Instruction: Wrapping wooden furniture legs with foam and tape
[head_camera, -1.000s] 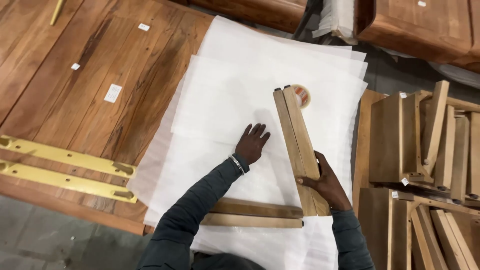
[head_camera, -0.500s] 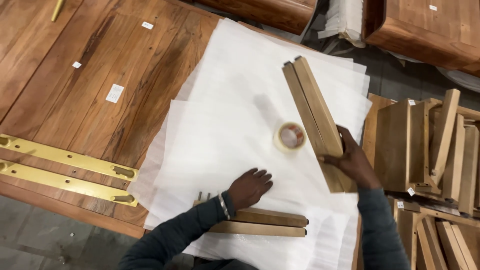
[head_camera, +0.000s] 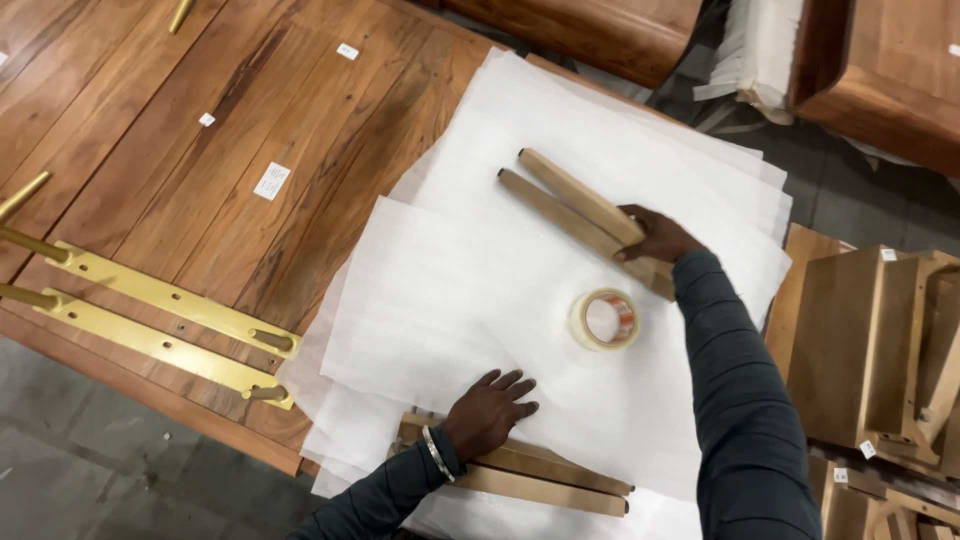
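Nearest the camera, the left hand lies flat, fingers spread and open, palm down on the edge of a white foam sheet, gripping nothing. Its wrist rests on a pair of wooden legs lying side by side at the table's near edge. Half a second earlier this hand sat in much the same spot; a second ago it was farther up the sheet, spread flat near the middle.

Just beyond, a roll of clear tape lies flat on the sheet, between the two hands and apart from both. A second ago it was mostly hidden behind the held pieces.

Farther on, the right hand is closed around a second pair of wooden legs, fingers wrapped over their near end. The pair slants up and left across the sheet; earlier it pointed more steeply away.

To the left, two brass brackets lie on the wooden tabletop. At right, stacked wooden furniture parts stand beside the table.
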